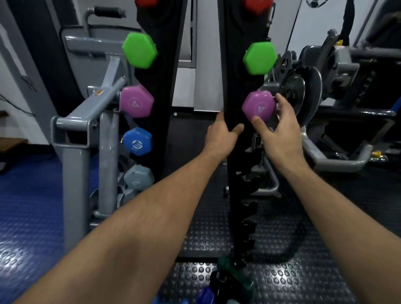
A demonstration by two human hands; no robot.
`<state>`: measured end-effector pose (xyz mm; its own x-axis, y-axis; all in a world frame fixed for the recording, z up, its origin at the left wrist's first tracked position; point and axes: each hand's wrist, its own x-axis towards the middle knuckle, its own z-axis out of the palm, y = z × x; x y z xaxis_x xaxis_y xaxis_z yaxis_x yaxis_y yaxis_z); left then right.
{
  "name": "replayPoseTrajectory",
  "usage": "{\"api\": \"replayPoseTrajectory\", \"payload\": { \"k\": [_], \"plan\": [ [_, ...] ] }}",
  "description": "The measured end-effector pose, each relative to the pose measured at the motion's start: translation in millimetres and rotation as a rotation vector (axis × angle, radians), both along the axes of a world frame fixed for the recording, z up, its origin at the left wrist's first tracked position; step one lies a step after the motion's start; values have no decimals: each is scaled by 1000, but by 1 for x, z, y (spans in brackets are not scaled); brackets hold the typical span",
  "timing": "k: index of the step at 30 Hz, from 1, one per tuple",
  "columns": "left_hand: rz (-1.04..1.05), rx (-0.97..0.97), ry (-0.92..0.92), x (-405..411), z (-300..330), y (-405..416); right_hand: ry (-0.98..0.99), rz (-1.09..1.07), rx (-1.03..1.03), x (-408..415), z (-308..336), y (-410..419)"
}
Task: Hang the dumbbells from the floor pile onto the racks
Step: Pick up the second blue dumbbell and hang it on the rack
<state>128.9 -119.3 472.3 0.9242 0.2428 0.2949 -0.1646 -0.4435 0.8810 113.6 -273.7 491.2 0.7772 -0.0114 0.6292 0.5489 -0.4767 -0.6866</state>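
— Start from the left. What hangs there?

— Beside a grey machine frame (86, 138) stands the left rack (161, 86), a black upright. Down its left edge sit hexagonal dumbbell ends: a red one (145, 2) cut off at the top, then green (140, 50), purple (136, 101), blue (137, 141) and pale grey (138, 176).

— And the middle?

— The left hand (222, 134) grips the inner edge of the right rack (235, 91), thumb across the front face, fingers wrapped behind it and out of sight. This rack carries a red end (258, 5) at the top and a green one (259, 58) below it.

— Where is the dumbbell being hung?

— The purple dumbbell (258, 106), marked 4, sits at the third slot of the right rack, under the green one. The right hand (280, 128) holds it: thumb on the lower face, fingers curled round its right side. Whether it is fully seated in the slot I cannot tell.

— Below that?

— Bare notched slots run down the right rack. At its foot on the studded black mat (282, 238) lies the pile: a dark green dumbbell (233, 273) and blurred blue ones (207, 296) at the bottom edge. To the right, a weight machine with metal discs (303, 95).
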Motion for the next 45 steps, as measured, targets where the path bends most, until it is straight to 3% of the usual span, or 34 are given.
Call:
{"api": "replayPoseTrajectory", "payload": {
  "k": [8, 16, 24, 30, 38, 45],
  "plan": [
    [-27, -84, 77, -74, -78, 9, -1, -46, 29, -73, -101, 16],
    [3, -156, 342, -127, -197, 26, 367, -52, 54, -126, -222, 9],
    [19, -190, 585, -175, -307, 22, 791, -5, -61, -146, -318, -3],
    [132, -210, 804, -204, -393, 44, 1051, 54, -91, -156, -395, 11],
    [287, -165, 999, -229, -496, 96, 1472, 231, 122, -172, -499, 83],
    [325, -141, 1004, -221, -559, 136, 1558, 193, 219, -173, -575, 133]
  ]
}}
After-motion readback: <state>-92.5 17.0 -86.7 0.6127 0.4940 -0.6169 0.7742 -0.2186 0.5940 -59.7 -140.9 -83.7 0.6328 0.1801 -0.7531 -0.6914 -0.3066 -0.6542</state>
